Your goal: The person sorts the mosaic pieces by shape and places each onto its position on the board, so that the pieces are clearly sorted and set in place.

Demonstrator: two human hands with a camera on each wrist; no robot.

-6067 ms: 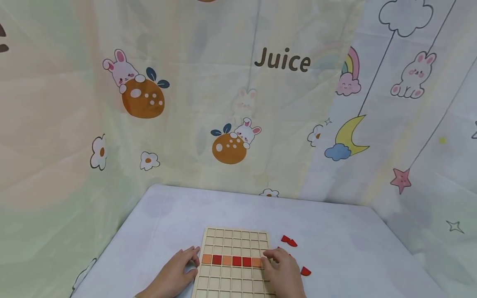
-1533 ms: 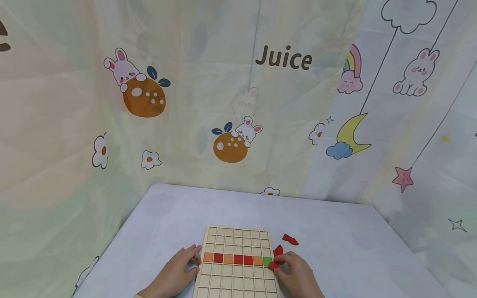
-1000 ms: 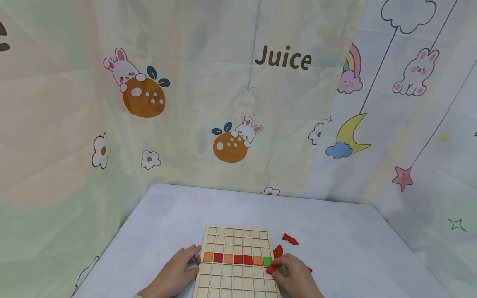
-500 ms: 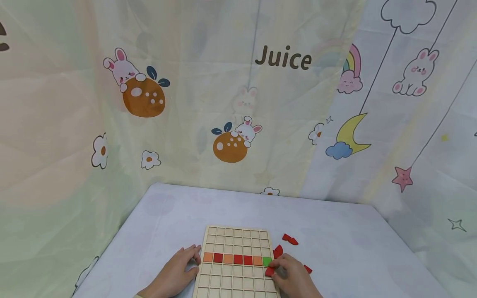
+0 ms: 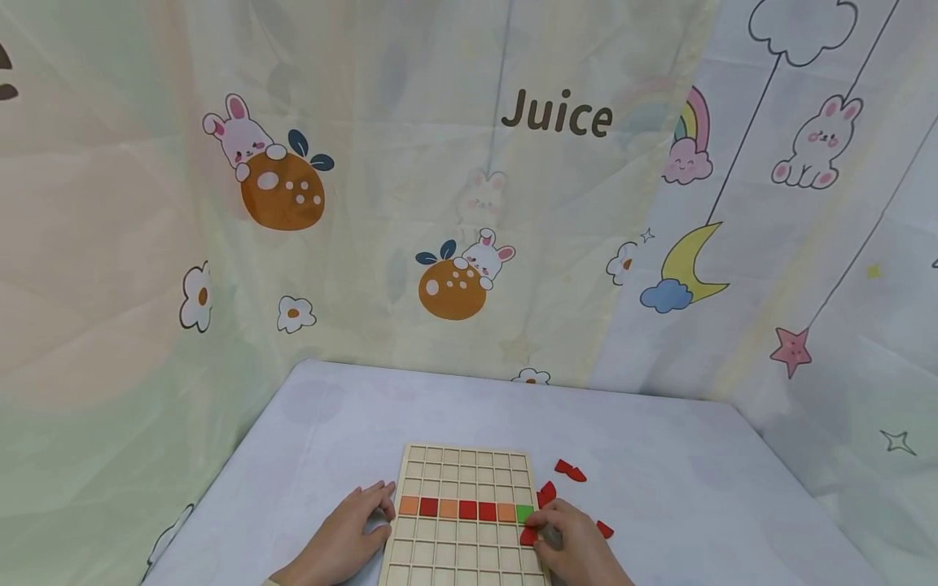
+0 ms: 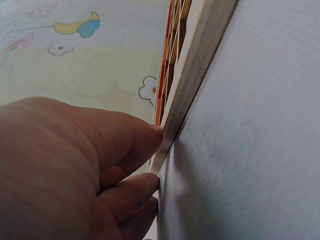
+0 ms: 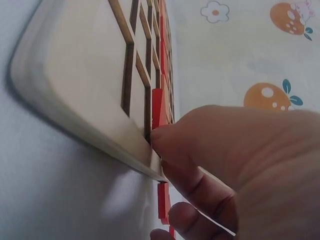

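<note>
A pale wooden grid board (image 5: 447, 561) lies on the table, with one row of orange and red square tiles ending in a green tile (image 5: 524, 513) at the right. My left hand (image 5: 340, 533) rests beside the board's left edge, thumb and fingertips touching its side. At the right edge, my right hand (image 5: 579, 544) pinches a small red rounded piece (image 5: 528, 535) over the square just below the green tile. The right wrist view shows this red piece (image 7: 157, 106) at the thumb tip; the fingers partly hide it.
More red pieces lie right of the board: one (image 5: 546, 493) by its edge, a pair (image 5: 570, 470) farther back, and another (image 5: 604, 530) beyond my right hand. White cloth covers the table (image 5: 696, 472). A printed curtain (image 5: 366, 244) hangs behind it.
The green tile, earlier hidden by my right hand, now shows at the row's right end. My right hand has brought a red piece slightly down and left onto the board. The left hand stays put.
</note>
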